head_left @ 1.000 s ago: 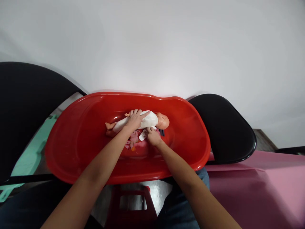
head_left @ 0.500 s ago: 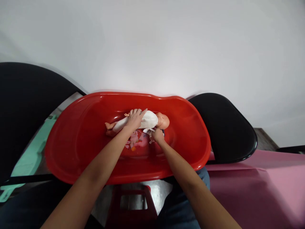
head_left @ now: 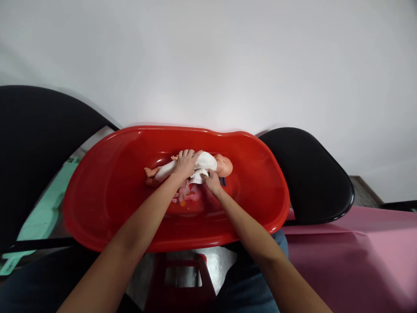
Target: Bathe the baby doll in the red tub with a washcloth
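A baby doll (head_left: 224, 164) in white clothing lies on its back inside a red tub (head_left: 107, 208), its head to the right and its feet to the left. Across the doll's middle rests my left hand (head_left: 186, 164), fingers spread over the clothing. At the near side of the doll's chest, my right hand (head_left: 212, 181) pinches a white cloth piece (head_left: 199, 176). Whether that piece is a sleeve cannot be made out. A pink picture (head_left: 192, 193) shows on the tub bottom, and a small dark item (head_left: 223, 181) lies beside my right hand.
Black chairs stand left (head_left: 39, 143) and right (head_left: 316, 178) of the tub, against a white wall (head_left: 208, 65). A red stool (head_left: 180, 295) is below the near rim. Pink material (head_left: 358, 256) lies at lower right, a mint-green object (head_left: 48, 208) at left.
My right hand has turned and moved slightly up and left, and the white cloth piece now appears wider and spread beside the doll's chest. My left hand remains on the doll.
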The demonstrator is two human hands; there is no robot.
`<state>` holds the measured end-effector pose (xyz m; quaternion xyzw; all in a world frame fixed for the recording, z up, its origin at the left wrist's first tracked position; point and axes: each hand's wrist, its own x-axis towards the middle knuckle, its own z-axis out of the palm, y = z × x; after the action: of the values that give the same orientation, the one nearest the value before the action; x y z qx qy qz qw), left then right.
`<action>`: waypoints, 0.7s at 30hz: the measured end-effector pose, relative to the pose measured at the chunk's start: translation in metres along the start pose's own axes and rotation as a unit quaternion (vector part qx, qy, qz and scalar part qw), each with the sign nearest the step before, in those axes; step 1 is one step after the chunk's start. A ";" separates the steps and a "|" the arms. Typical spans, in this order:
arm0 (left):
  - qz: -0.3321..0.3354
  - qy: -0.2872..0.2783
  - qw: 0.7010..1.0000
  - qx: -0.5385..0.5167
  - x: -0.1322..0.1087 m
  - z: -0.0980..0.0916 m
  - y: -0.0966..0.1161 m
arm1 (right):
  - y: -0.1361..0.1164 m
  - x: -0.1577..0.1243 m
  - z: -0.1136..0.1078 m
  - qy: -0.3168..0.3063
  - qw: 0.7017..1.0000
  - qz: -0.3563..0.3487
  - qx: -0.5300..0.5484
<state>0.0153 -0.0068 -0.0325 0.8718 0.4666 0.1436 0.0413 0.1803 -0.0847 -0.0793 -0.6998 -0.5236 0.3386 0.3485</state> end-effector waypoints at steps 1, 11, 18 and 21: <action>0.001 0.000 1.000 0.000 0.000 0.000 0.000 | -0.003 0.002 -0.005 0.018 0.999 -0.009 0.037; -0.001 -0.001 1.000 0.006 0.000 0.002 -0.001 | -0.019 0.009 -0.047 0.241 0.962 -0.082 0.099; -0.021 -0.011 1.000 0.002 0.001 0.003 -0.003 | -0.001 0.003 -0.016 0.178 0.972 -0.154 -0.019; -0.019 -0.010 1.000 -0.001 0.001 0.004 -0.003 | 0.006 0.003 -0.011 0.143 0.971 -0.188 -0.035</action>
<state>0.0142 -0.0037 -0.0365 0.8642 0.4824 0.1343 0.0493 0.1931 -0.0841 -0.0795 -0.6420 -0.6020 0.1443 0.4524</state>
